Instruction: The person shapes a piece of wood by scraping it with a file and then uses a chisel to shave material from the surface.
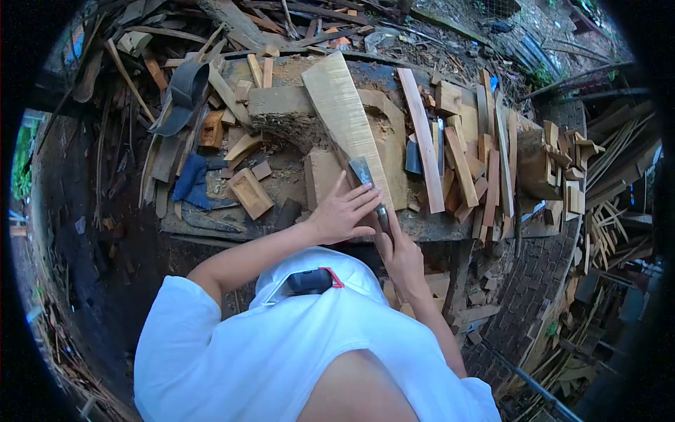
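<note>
A chisel (361, 171) lies along a pale, tapering wooden board (344, 91), its broad metal blade pointing away from me. My right hand (402, 261) is wrapped round the handle end of the chisel, close to the board's narrow near end. Across the chisel, just behind the blade, my left hand (341, 214) rests with its fingers stretched out and its thumb apart. The board slants over a thick, rough wooden block (285, 105) on the workbench. Part of the handle is hidden under my fingers.
Left on the bench are a hollowed wooden block (250, 193), a blue cloth (191, 184) and a curved dark strip (184, 98). To the right stand a pinkish plank (422, 141) and several wood strips (492, 169). Scrap wood is piled beyond the bench.
</note>
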`<state>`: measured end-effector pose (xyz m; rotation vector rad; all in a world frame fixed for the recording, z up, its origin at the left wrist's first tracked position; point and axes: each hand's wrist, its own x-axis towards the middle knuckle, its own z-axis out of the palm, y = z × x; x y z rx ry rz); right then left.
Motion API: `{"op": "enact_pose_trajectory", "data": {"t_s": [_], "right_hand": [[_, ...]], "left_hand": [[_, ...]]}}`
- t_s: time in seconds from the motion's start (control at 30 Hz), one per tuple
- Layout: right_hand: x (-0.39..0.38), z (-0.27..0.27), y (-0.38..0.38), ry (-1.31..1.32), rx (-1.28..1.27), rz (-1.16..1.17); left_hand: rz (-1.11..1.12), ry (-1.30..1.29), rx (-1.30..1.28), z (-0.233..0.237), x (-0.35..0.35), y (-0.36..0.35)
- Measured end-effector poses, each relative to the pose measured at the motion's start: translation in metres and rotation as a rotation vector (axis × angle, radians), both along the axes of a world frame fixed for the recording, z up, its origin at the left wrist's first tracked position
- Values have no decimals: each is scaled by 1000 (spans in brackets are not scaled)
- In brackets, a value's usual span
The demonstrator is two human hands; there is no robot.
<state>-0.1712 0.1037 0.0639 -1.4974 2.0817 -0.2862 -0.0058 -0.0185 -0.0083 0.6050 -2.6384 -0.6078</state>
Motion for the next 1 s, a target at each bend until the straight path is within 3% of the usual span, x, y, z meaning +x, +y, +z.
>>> {"op": "enact_pose_trajectory", "data": {"t_s": [0.3,0.53,0.73,0.9,1.0], "right_hand": [[17,-21,-83,98,-158,33],[3,-8,-26,110,-73,80],[21,-18,-110,164,-97,70],[9,-4,-66,201,-42,102],[4,-4,-54,164,-21,106]], "left_hand": [[222,-60,-124,-18,4,-63],[147,40,-22,-17,2,-18],[326,-70,-116,-19,5,-80],[261,-5,-128,-26,4,-46],[178,3,5,-18,5,-25]]}}
